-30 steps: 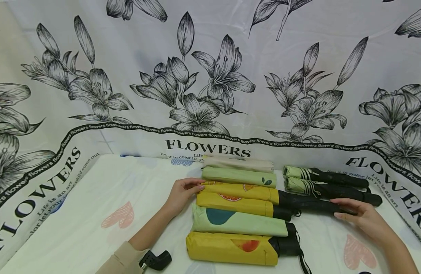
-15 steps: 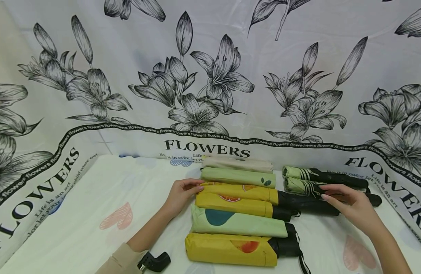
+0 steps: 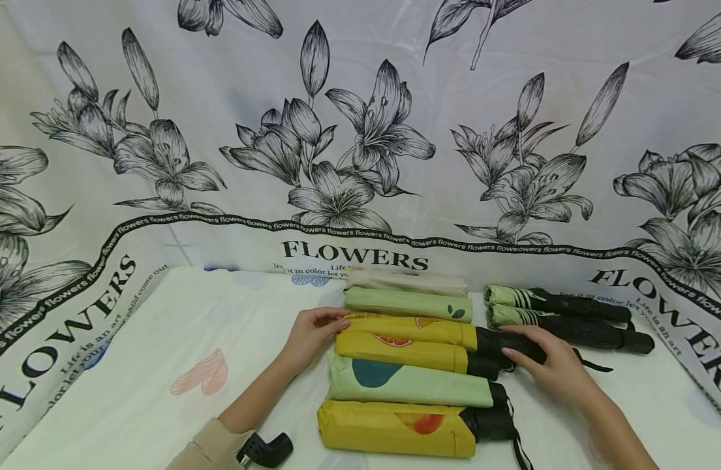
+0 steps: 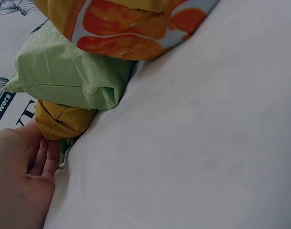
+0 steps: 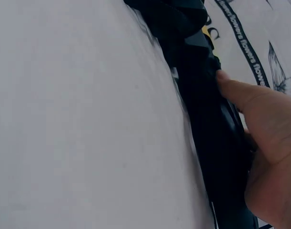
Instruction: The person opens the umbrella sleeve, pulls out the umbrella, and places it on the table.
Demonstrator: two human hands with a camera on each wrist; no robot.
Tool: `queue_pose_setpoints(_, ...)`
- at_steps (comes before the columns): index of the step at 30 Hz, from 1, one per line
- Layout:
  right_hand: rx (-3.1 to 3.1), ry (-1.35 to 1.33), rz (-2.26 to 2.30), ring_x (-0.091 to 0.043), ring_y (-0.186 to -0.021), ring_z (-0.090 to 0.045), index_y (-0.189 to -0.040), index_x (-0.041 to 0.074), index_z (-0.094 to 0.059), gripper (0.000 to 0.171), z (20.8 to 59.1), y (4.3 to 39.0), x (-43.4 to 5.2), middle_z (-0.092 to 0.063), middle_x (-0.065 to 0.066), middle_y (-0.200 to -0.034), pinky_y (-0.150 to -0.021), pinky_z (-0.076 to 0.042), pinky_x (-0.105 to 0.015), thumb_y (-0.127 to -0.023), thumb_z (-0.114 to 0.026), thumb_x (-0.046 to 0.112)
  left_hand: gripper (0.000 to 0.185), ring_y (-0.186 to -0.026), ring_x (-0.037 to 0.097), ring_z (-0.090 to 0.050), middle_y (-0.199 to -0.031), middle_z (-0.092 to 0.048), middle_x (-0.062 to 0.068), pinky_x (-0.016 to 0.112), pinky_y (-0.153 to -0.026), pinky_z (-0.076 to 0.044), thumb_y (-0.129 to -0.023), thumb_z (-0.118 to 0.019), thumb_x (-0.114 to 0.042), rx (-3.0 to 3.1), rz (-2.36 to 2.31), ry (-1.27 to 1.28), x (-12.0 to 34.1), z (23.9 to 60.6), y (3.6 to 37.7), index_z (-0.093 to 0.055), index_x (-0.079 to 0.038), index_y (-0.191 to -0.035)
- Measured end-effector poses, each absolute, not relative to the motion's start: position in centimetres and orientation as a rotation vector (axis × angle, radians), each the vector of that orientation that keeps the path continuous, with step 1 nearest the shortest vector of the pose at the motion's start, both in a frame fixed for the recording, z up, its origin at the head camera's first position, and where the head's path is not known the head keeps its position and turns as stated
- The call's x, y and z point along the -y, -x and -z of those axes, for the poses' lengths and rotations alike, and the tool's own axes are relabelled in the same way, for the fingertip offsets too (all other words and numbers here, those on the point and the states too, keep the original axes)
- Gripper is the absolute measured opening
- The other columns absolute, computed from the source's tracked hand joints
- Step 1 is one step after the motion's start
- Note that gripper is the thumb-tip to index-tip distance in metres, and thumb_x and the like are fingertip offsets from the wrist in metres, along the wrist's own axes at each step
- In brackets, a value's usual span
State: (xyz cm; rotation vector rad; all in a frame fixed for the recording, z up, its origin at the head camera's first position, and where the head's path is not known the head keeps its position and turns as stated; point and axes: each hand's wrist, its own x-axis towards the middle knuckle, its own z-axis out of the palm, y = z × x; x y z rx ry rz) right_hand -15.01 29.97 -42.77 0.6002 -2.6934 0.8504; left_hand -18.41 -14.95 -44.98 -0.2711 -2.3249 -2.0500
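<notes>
Several folded umbrellas lie side by side in a row on the white sheet [image 3: 178, 339]. My left hand [image 3: 325, 328] holds the left end of a yellow sleeve [image 3: 413, 329] printed with orange slices; in the left wrist view my left hand [image 4: 28, 167] touches a yellow sleeve end [image 4: 62, 121]. My right hand [image 3: 533, 359] grips the black umbrella [image 3: 501, 341] that sticks out of that sleeve's right end. In the right wrist view my right hand [image 5: 264, 138] has its thumb pressing the black umbrella [image 5: 202, 95].
Other sleeved umbrellas in the row: cream [image 3: 407, 282], green [image 3: 407, 303], yellow [image 3: 401, 352], green with a teal patch [image 3: 407, 385], yellow [image 3: 389, 427]. Two bare black umbrellas with green ends [image 3: 566, 305] [image 3: 577, 329] lie at the right. A flower-printed cloth [image 3: 360, 130] stands behind.
My right hand has moved left along the black umbrella, which now sticks out less from the yellow sleeve. My left hand has stayed at the sleeve's left end.
</notes>
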Motion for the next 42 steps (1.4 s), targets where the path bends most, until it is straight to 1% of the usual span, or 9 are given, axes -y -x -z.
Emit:
queue_pose_setpoints(2,2.704,-0.628,-0.844,-0.037,-0.124,-0.062,-0.137,0.015,-0.069,0.042,42.9,15.1,-29.9,-0.070,-0.014,-0.134,-0.097,-0.051,-0.060,-0.097,-0.079,0.018,0.022,-0.081,0.003,-0.066,-0.096,-0.077,0.012,0.015,-0.073,-0.054,-0.095,-0.074,0.002,2.326,2.042,0.276,14.9,45.0,18.4,-0.075,0.012,-0.115)
queue_pose_setpoints(4,2.700,-0.659,-0.846,-0.046,-0.123,-0.060,-0.139,0.012,-0.067,0.044,43.0,15.1,-29.8,-0.069,-0.017,-0.135,-0.094,-0.049,-0.068,-0.096,-0.079,0.017,0.021,-0.081,0.003,-0.066,-0.096,-0.077,0.012,0.015,-0.072,-0.054,-0.095,-0.074,0.002,2.328,2.038,0.273,14.9,44.9,18.4,-0.076,0.011,-0.114)
queue_pose_setpoints(10,2.675,-0.696,-0.767,-0.043,-0.117,-0.063,-0.140,0.016,-0.067,0.052,43.2,15.1,-29.6,-0.071,-0.012,-0.133,-0.090,-0.046,-0.068,-0.091,-0.084,0.018,0.021,-0.081,0.003,-0.066,-0.095,-0.076,0.010,0.015,-0.072,-0.054,-0.095,-0.074,0.002,2.330,2.040,0.261,14.8,44.8,18.3,-0.076,0.011,-0.114)
queue_pose_setpoints(15,2.692,-0.669,-0.805,-0.043,-0.118,-0.061,-0.141,0.019,-0.067,0.051,43.1,15.1,-29.5,-0.070,-0.012,-0.134,-0.092,-0.038,-0.069,-0.092,-0.082,0.018,0.021,-0.081,0.003,-0.066,-0.095,-0.076,0.009,0.015,-0.073,-0.054,-0.095,-0.074,0.002,2.335,2.040,0.252,14.9,44.9,18.3,-0.076,0.011,-0.114)
queue_pose_setpoints(18,2.672,-0.670,-0.814,-0.036,-0.117,-0.061,-0.139,0.021,-0.068,0.051,43.2,15.1,-29.4,-0.071,-0.011,-0.133,-0.092,-0.039,-0.066,-0.091,-0.083,0.017,0.021,-0.081,0.003,-0.066,-0.095,-0.076,0.010,0.015,-0.072,-0.054,-0.095,-0.074,0.002,2.337,2.043,0.253,15.0,44.9,18.3,-0.076,0.010,-0.114)
queue_pose_setpoints(25,2.570,-0.711,-0.737,-0.009,-0.112,-0.064,-0.134,0.022,-0.073,0.053,43.5,15.1,-29.4,-0.075,-0.001,-0.125,-0.087,-0.053,-0.036,-0.084,-0.088,0.011,0.021,-0.080,0.003,-0.066,-0.096,-0.076,0.012,0.015,-0.072,-0.054,-0.095,-0.075,0.001,2.332,2.035,0.275,14.9,44.9,18.3,-0.076,0.011,-0.113)
queue_pose_setpoints(29,2.570,-0.698,-0.741,-0.008,-0.112,-0.064,-0.131,0.021,-0.074,0.052,43.4,15.0,-29.5,-0.076,-0.001,-0.123,-0.087,-0.055,-0.034,-0.083,-0.089,0.011,0.020,-0.080,0.003,-0.066,-0.096,-0.076,0.013,0.015,-0.072,-0.054,-0.095,-0.075,0.001,2.332,2.032,0.287,14.9,44.9,18.4,-0.076,0.011,-0.113)
queue_pose_setpoints(33,2.602,-0.654,-0.738,-0.008,-0.113,-0.063,-0.131,0.023,-0.075,0.050,43.2,14.9,-29.7,-0.076,-0.002,-0.124,-0.086,-0.054,-0.037,-0.084,-0.089,0.013,0.020,-0.081,0.004,-0.066,-0.097,-0.076,0.014,0.015,-0.072,-0.054,-0.095,-0.075,0.001,2.337,2.031,0.289,14.9,44.9,18.3,-0.076,0.010,-0.113)
queue_pose_setpoints(42,2.614,-0.623,-0.763,0.002,-0.110,-0.058,-0.128,0.024,-0.076,0.049,42.9,14.8,-30.6,-0.076,-0.004,-0.122,-0.083,-0.052,-0.030,-0.083,-0.089,0.012,0.020,-0.081,0.003,-0.066,-0.096,-0.076,0.013,0.015,-0.071,-0.054,-0.095,-0.075,0.002,2.323,2.037,0.271,14.9,44.8,18.3,-0.076,0.011,-0.112)
